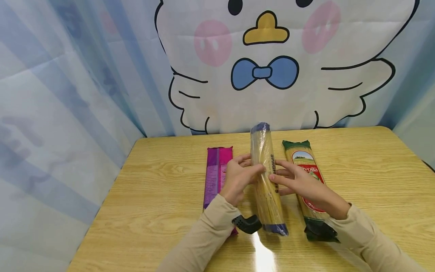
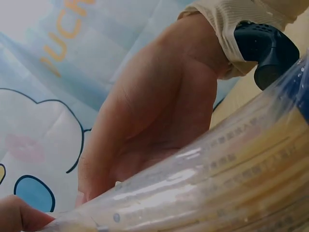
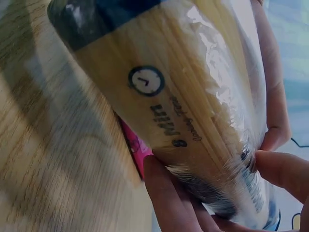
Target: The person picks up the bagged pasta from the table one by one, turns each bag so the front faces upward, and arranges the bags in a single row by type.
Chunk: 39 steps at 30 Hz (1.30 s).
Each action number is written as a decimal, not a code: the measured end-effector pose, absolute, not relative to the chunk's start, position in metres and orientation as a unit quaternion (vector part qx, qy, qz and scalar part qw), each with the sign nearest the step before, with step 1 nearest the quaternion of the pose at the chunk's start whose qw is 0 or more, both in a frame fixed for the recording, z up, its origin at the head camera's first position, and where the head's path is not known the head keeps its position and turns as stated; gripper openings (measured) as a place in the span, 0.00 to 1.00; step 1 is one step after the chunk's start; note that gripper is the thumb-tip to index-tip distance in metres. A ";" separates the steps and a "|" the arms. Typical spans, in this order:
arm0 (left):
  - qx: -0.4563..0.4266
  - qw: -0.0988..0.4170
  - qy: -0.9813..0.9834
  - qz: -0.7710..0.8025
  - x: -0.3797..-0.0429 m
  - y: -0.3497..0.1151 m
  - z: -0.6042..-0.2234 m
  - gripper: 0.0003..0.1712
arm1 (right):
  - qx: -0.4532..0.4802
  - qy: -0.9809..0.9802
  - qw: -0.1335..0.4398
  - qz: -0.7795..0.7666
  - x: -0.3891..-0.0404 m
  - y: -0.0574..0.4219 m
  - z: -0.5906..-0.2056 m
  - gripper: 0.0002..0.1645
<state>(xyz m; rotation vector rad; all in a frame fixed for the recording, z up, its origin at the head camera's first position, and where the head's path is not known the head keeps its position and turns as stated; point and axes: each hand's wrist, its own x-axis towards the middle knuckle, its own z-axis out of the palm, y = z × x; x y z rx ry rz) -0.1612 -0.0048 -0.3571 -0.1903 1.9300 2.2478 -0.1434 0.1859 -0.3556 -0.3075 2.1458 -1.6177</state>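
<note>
Three packets sit before me at the counter (image 1: 163,196); I place everything by the middle one, the spaghetti packet (image 1: 266,200). Left of it lies a purple packet (image 1: 213,181), its print too small to read. My left hand (image 1: 238,177) grasps the spaghetti packet's left side. Between my hands it tilts, seemingly raised; dark lettering starts "SPAG", and "8 Min" stands beside a clock picture. I judge the step to be positioning this packet; laying it down would call for lowering it level, both hands keeping hold until it rests. My right hand (image 1: 302,185) pinches its right side. Right of it, a green-ended packet (image 1: 307,167) reads "ivoilà", first letter unclear.
</note>
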 end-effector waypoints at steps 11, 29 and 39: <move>-0.056 0.086 0.645 0.757 -0.160 -0.004 -0.359 0.32 | -0.086 0.776 0.184 -0.597 -0.142 0.185 -0.357 0.51; -0.017 0.111 0.629 0.769 -0.160 -0.005 -0.366 0.32 | -0.074 0.770 0.143 -0.618 -0.137 0.179 -0.352 0.46; 0.040 0.063 0.695 0.715 -0.151 -0.018 -0.357 0.35 | -0.065 0.815 0.107 -0.566 -0.138 0.183 -0.349 0.47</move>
